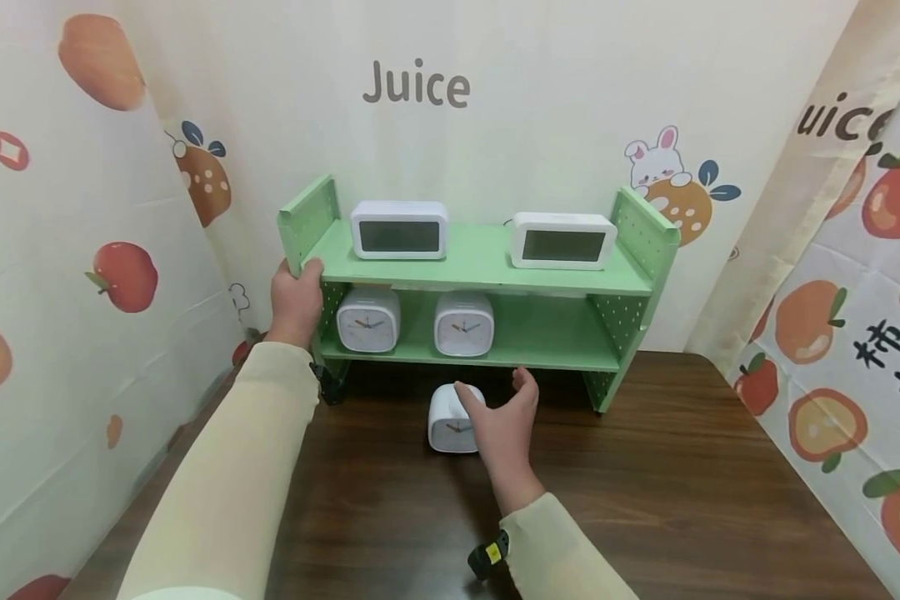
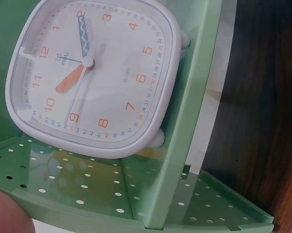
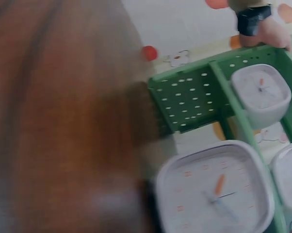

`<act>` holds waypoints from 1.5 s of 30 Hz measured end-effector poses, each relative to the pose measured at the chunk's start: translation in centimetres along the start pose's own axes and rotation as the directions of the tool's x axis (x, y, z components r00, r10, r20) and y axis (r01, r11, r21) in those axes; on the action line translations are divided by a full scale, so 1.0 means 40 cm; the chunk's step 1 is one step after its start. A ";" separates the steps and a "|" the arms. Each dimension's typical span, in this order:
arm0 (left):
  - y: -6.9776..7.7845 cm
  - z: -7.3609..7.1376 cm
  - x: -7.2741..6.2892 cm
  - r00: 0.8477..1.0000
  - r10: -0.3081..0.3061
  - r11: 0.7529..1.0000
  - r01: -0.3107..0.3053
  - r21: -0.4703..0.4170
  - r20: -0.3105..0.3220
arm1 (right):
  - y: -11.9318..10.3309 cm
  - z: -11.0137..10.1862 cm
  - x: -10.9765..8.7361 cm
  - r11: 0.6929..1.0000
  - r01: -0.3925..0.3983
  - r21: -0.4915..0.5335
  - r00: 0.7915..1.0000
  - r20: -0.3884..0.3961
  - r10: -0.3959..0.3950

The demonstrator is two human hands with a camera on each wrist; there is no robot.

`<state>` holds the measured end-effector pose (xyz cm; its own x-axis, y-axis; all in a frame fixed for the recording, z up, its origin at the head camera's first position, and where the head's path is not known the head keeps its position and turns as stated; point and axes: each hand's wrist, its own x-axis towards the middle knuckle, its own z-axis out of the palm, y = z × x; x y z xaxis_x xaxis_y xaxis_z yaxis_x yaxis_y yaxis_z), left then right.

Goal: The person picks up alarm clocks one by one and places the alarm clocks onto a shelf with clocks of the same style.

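My left hand [image 1: 297, 304] grips the left side panel of a green two-tier shelf [image 1: 480, 257], thumb at the front edge of the upper board. Low in front of the shelf is a small white alarm clock [image 1: 442, 417], dial facing me; it looms large in the right wrist view [image 3: 216, 199]. Just right of it is my right hand [image 1: 506, 429], thumb overlapping the clock and fingers spread apart from the thumb. Two similar alarm clocks [image 1: 368, 321] [image 1: 463, 325] stand on the lower board, the left one close up in the left wrist view [image 2: 92, 73].
Two white digital clocks [image 1: 400, 207] [image 1: 562, 221] with dark screens stand on the upper board. The shelf stands on a brown wooden table [image 1: 690, 475]. Fruit-printed curtains [image 1: 540, 100] hang behind and at both sides. Perforated panels [image 1: 648, 242] close the shelf's ends.
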<state>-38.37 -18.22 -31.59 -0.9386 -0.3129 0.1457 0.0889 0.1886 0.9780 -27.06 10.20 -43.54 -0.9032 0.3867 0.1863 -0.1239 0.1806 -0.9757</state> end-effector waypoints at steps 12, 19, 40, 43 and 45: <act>0.001 0.001 -0.005 1.000 0.005 1.000 -0.005 -0.022 0.005 | 0.068 0.035 -0.056 0.998 -0.027 -0.056 1.000 -0.004 0.026; 0.003 0.002 -0.007 1.000 0.014 1.000 -0.014 -0.020 -0.005 | 0.083 0.074 -0.077 0.989 -0.075 -0.129 0.997 -0.022 0.073; -0.005 0.002 0.002 1.000 0.018 1.000 -0.018 -0.013 -0.011 | 0.124 0.130 -0.087 0.993 -0.079 -0.083 0.995 -0.070 0.074; -0.008 0.004 0.005 0.999 0.046 0.999 -0.046 -0.014 -0.026 | 0.119 0.128 -0.089 0.995 -0.070 -0.073 0.996 -0.067 0.065; -0.010 0.004 0.007 0.998 0.058 0.998 -0.059 -0.013 -0.033 | 0.118 0.127 -0.090 0.995 -0.063 -0.073 0.996 -0.064 0.058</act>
<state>-38.72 -18.24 -31.97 -0.9203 -0.3318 0.2072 0.1481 0.1949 0.9696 -26.47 5.08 -49.42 -0.8809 0.4533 0.1364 -0.0369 0.2214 -0.9745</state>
